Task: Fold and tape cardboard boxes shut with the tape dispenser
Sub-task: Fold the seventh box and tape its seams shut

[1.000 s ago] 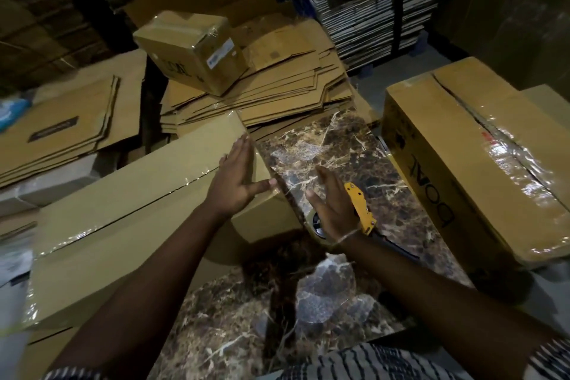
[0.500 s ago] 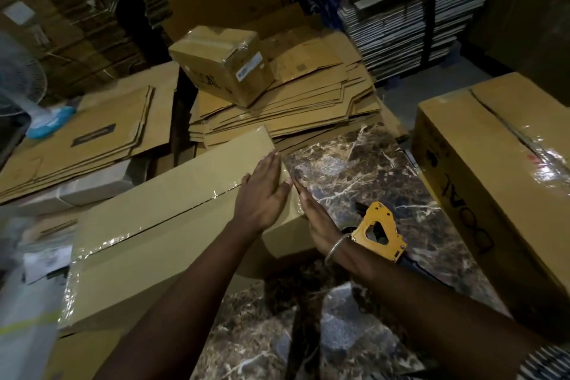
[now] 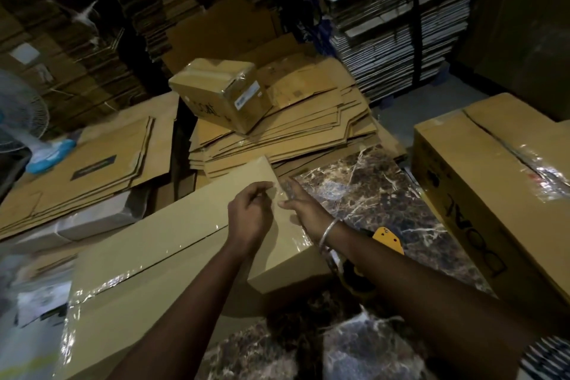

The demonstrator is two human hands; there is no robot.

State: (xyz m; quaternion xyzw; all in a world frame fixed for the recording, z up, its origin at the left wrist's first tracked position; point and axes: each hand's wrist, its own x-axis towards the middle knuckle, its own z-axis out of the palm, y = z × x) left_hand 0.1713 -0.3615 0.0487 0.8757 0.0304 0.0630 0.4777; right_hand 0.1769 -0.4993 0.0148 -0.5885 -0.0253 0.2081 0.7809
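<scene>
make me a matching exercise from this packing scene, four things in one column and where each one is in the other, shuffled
Things:
1. tape dispenser
2. small sealed box
3. fan
4. long box

Places:
A. on the stack of flat cardboard at the back
B. under both hands, on the marble table
C. far left edge of the view
D. on the table behind the right forearm

Pairs: 1-D, 2-A, 3-C, 4-B
</scene>
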